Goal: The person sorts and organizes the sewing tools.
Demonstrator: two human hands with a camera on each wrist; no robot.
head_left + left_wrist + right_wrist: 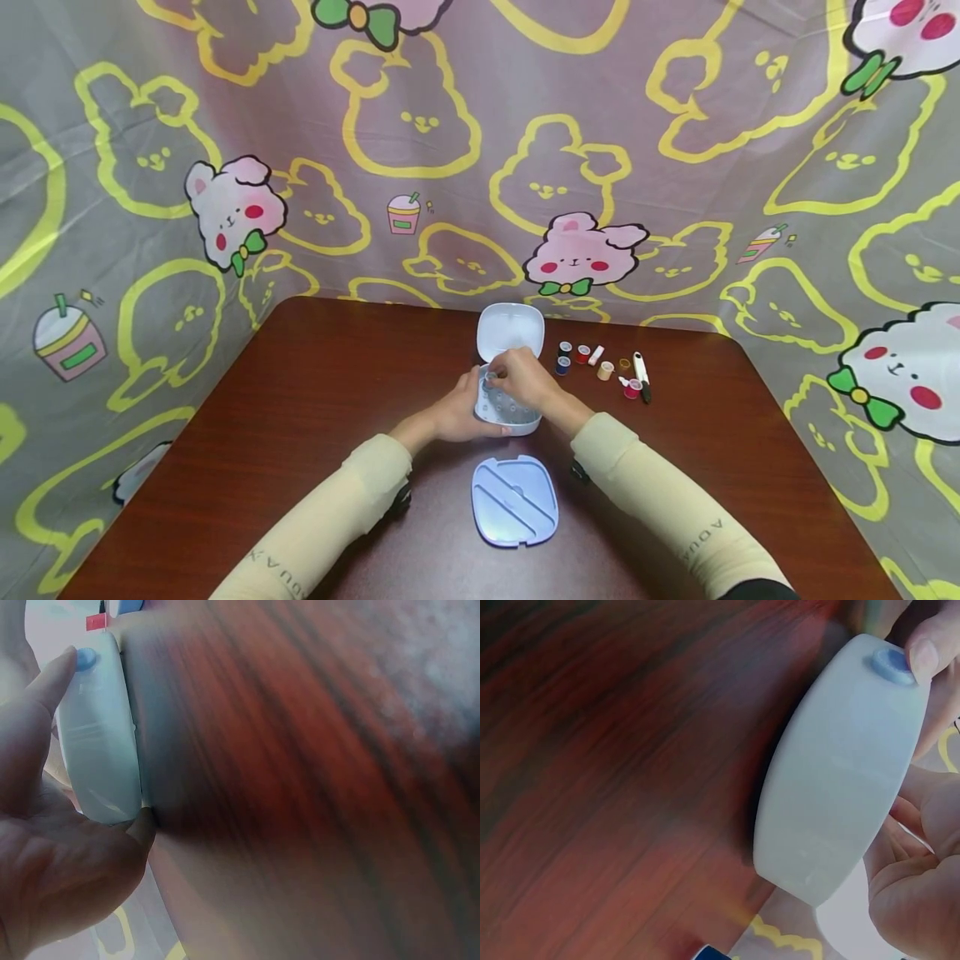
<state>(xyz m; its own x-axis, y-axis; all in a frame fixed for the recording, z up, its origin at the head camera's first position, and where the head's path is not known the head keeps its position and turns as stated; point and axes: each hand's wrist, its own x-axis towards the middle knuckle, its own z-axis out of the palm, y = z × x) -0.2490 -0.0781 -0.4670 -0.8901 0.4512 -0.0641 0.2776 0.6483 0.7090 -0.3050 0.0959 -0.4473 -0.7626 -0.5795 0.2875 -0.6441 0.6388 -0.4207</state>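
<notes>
My left hand [459,412] grips the near left side of an open white sewing box [525,429], its thumb by the blue button [87,658] on the front wall. Inside lies a pale tray [504,407] with rows of small pegs. Over the tray's far left part, my right hand [525,375] pinches a small pale round piece [490,379], partly hidden by the fingers and too small to name surely. The box's lid [512,327] stands raised at the back. In the right wrist view, the right hand [922,892] is behind the box.
Right of the box lie several thread spools: black [565,348], blue [562,365], red [582,355], beige [605,371] and pink-red [633,389]. Among them are a white piece [596,355], a yellow ring [625,364] and a white-and-black tool [641,377]. A blue divided tray [515,502] lies in front.
</notes>
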